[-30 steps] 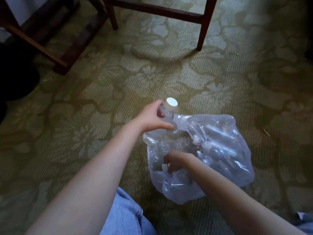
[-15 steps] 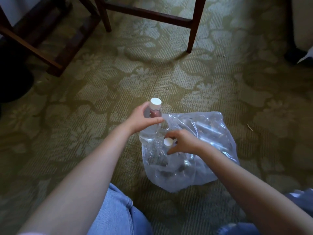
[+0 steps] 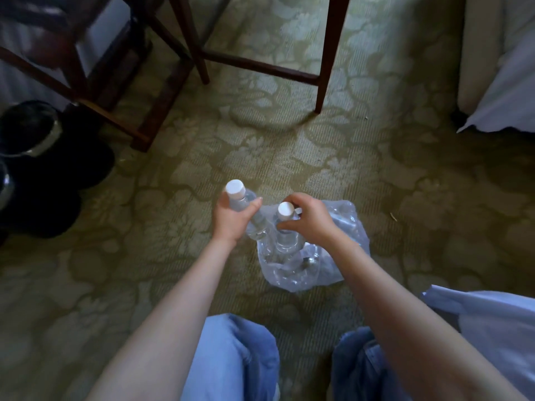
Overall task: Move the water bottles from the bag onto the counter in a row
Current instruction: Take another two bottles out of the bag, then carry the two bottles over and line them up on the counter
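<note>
Writing: I am finding no readable print; both bottles are showing clear bodies and plain white caps, and any label is too blurred for me to read.
Left hand [image 3: 231, 219]: I am seeing it reaching forward on a straight forearm, palm turned up and inward, thumb to the right.
Left grip: it is closing around the upper body of the first water bottle [image 3: 246, 211], which is tilting away to the upper left, cap clear of the fingers.
Right hand [image 3: 308, 219]: I am seeing it arching over the bag, wrist bent, knuckles up.
Right grip: fingers and thumb are pinching the neck of the second water bottle [image 3: 285, 227] just under its cap; it is standing nearly upright, base still down inside the bag.
Bag [image 3: 344, 241]: clear plastic, lying crumpled on the patterned green carpet [image 3: 202, 157] in front of my knees, more bottles showing dimly inside.
Surroundings: dark wooden chair legs [image 3: 327, 53] are standing beyond the bag.
</note>
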A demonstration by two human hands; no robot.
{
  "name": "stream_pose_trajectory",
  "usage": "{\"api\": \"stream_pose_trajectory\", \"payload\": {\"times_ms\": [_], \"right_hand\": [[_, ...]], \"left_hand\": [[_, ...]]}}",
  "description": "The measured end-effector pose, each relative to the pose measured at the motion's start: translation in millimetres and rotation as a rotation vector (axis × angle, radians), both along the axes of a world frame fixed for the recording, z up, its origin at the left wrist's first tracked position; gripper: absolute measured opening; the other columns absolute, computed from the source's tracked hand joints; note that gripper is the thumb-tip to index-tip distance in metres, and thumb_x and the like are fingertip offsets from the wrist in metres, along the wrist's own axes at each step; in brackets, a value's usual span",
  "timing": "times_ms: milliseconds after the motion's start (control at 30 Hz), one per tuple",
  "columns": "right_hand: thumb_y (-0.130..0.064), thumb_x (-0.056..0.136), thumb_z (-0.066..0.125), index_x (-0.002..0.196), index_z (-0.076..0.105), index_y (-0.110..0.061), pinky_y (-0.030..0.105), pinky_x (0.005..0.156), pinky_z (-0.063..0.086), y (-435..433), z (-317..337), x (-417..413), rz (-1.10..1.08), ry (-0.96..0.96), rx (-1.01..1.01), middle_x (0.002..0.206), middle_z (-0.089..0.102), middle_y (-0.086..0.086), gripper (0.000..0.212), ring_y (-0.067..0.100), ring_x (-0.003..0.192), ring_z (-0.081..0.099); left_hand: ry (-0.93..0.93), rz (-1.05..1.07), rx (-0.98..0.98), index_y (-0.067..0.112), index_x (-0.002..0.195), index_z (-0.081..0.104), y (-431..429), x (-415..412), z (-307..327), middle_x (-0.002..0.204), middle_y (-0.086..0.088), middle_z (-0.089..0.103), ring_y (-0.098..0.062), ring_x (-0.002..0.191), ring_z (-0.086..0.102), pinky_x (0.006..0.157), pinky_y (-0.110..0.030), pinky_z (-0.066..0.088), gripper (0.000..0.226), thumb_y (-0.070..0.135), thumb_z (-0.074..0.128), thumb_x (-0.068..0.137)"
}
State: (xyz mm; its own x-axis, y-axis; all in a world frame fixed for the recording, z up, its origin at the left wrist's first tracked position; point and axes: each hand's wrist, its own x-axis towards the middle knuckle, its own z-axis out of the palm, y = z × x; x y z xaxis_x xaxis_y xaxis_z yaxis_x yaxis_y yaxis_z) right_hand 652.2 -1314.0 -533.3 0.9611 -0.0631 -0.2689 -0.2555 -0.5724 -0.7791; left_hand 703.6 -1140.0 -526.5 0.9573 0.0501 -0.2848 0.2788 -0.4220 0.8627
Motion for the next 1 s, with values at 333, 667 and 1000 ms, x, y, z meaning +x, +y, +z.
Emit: {"api": "stream_pose_trajectory", "payload": {"times_ms": [333,667,1000], "right_hand": [[-0.019,0.069,0.083,0.101,0.062,-0.012,0.028,0.072,0.037,49.7,284.1,5.6,-0.014,-0.061,-0.01,0.093,0.055,-0.007,0.038,0.014,0.086,0.05],[-0.02,0.071,0.081,0.099,0.062,-0.011,0.035,0.08,0.046,134.2,478.1,-3.1,0.135,-0.227,0.106,0.098,0.058,-0.002,0.035,0.016,0.091,0.054],[-0.023,0.075,0.079,0.113,0.062,-0.012,0.028,0.083,0.046,278.9,567.1,-59.4,0.521,-0.345,0.227,0.108,0.06,-0.003,0.042,0.012,0.096,0.054]], "left_hand": [[-0.03,0.112,0.06,0.017,0.09,0.063,55.7,-13.8,268.8,0.086,-0.002,0.067,-0.024,0.088,0.067,0.078,-0.033,0.053,0.037,0.041,0.081,0.067],[-0.176,0.244,0.243,0.018,0.124,0.04,138.9,-79.3,458.5,0.102,0.0,0.059,-0.021,0.094,0.059,0.081,-0.036,0.05,0.052,0.049,0.058,0.086],[-0.379,0.665,0.278,0.014,0.113,0.051,254.7,-207.3,544.4,0.095,0.0,0.062,-0.024,0.092,0.062,0.077,-0.032,0.047,0.037,0.041,0.058,0.089]]}}
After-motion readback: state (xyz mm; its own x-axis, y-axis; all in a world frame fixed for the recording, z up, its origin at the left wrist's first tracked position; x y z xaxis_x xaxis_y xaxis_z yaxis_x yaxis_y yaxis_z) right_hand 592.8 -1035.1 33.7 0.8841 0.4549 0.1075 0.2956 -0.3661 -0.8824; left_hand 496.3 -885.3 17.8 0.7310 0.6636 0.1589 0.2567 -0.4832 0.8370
